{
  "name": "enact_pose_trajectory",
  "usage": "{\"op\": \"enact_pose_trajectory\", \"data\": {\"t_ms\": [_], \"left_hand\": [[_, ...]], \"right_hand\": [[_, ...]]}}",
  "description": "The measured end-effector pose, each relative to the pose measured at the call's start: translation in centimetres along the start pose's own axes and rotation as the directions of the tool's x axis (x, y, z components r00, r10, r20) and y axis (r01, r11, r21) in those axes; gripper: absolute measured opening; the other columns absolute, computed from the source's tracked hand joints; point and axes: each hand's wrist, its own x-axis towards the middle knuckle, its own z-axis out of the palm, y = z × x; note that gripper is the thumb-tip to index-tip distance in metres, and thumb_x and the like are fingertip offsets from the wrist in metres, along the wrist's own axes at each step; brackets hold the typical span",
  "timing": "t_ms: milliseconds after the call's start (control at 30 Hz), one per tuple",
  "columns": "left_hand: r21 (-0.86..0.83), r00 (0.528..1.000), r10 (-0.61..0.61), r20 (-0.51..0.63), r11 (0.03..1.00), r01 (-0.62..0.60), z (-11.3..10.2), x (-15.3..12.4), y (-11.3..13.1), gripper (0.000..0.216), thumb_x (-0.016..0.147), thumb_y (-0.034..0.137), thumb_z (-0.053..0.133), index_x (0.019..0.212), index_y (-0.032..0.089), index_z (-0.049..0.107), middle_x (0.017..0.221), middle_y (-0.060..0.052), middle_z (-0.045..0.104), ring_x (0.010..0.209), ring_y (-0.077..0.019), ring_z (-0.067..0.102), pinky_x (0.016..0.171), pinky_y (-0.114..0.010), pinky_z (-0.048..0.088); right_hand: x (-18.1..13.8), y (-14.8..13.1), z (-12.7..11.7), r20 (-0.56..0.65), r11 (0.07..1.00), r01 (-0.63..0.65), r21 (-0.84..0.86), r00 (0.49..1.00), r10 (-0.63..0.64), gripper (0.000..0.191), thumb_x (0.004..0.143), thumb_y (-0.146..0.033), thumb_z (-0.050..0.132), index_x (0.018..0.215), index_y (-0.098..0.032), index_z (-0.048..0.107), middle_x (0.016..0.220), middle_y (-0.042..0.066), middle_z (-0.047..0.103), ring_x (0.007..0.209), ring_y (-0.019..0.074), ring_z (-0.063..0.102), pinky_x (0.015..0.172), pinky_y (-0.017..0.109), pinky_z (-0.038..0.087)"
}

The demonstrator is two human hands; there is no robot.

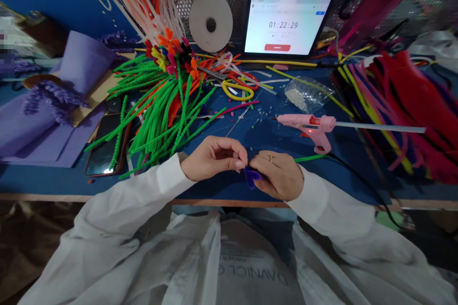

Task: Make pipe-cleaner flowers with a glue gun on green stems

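Near the front edge of the blue table, my left hand (220, 156) and my right hand (279, 174) meet over a small purple pipe-cleaner piece (252, 177) with looped, petal-like ends. My left thumb and forefinger pinch its upper edge. The right fingers curl round its other side, hiding part of it. A green pipe-cleaner stem (311, 157) shows just beyond my right hand; whether it joins the purple piece cannot be seen. A pink glue gun (315, 126) with a long glue stick lies on its side behind my right hand, a small red light showing on it.
Green pipe-cleaner stems with colourful flower heads (157, 128) heap up at the left, partly over a phone (103, 145). Purple wrapping paper (86, 64) lies farther left. Behind stand a white ribbon roll (211, 21) and a tablet (288, 26). Loose pipe cleaners (411, 109) fill the right.
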Motion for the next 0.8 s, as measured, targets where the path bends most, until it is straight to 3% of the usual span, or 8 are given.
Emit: {"op": "enact_pose_trajectory", "data": {"t_ms": [800], "left_hand": [[-0.006,0.999,-0.033,0.04,0.999,0.033,-0.14,0.08,0.02,0.012,0.074,0.021,0.071,0.075,0.011,0.064,0.07,-0.002,0.058,0.063,-0.0083,0.055,0.062,-0.02,0.048]], "right_hand": [[0.06,-0.12,-0.19,0.049,1.0,0.009,0.004,0.999,-0.009,0.013,0.091,-0.021,0.038,0.083,-0.019,0.049,0.064,0.0,0.056,0.059,0.0129,0.047,0.055,0.024,0.036]]}}
